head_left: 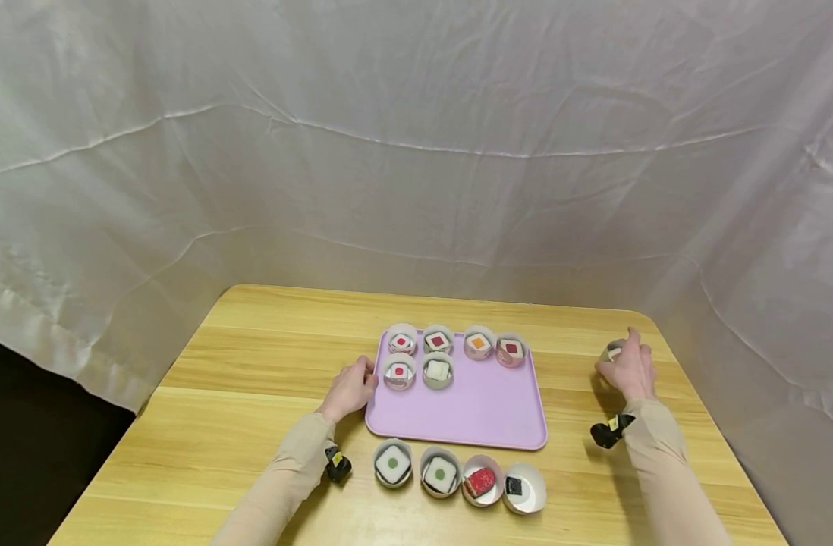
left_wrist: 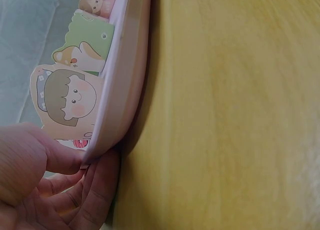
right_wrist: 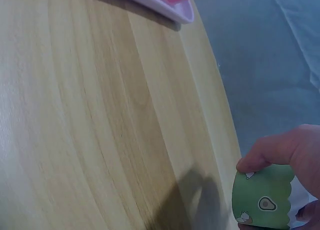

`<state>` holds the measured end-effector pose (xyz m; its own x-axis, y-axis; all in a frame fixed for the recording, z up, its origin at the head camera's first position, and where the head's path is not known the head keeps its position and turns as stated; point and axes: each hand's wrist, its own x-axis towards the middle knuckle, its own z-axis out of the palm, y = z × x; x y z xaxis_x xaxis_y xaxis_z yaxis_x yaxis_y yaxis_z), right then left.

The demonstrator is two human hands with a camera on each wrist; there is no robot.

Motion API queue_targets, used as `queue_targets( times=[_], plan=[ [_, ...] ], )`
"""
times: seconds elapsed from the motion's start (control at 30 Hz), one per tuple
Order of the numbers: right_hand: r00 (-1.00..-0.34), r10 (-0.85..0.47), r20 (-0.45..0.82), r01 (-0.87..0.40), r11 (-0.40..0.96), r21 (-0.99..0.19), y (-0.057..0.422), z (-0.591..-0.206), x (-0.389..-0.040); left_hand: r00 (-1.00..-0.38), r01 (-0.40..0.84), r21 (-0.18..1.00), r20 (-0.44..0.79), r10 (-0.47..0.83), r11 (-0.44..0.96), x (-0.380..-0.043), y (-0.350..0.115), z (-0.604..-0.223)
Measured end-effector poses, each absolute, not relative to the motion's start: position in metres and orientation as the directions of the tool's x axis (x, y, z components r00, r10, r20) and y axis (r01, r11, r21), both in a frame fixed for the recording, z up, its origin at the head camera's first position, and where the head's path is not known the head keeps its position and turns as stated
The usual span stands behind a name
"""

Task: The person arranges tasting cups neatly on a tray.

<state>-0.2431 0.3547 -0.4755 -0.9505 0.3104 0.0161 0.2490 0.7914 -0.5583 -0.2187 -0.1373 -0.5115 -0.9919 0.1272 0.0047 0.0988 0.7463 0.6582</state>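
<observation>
A lilac tray (head_left: 457, 413) lies on the table and holds several paper cups with small pieces shaped like sushi. At its left edge my left hand (head_left: 351, 388) pinches the rim, thumb above and fingers against the outer side, as the left wrist view shows. Out to the right, my right hand (head_left: 631, 371) grips a green paper cup (right_wrist: 267, 197) printed with an avocado. Something pale is inside that cup (head_left: 614, 349), largely hidden by the fingers. On the tray, a cup with a plain white piece (head_left: 438, 371) stands right of one with a red-centred piece (head_left: 399, 372).
In front of the tray stands a row of cups: two with green-dotted white pieces (head_left: 392, 463), one with a red piece (head_left: 481, 482), one with a black piece (head_left: 524, 489). A grey-white curtain (head_left: 416, 189) hangs behind the wooden table (head_left: 253, 364).
</observation>
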Motion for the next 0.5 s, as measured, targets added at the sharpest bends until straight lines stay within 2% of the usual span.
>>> queue_targets(
  times=[0.5],
  plan=[
    [-0.955,0.287,0.078,0.175,0.756,-0.631,0.339,-0.465,-0.240,-0.992,0.099,0.654,0.008,0.124,0.750,-0.218,-0.137,-0.511]
  ],
)
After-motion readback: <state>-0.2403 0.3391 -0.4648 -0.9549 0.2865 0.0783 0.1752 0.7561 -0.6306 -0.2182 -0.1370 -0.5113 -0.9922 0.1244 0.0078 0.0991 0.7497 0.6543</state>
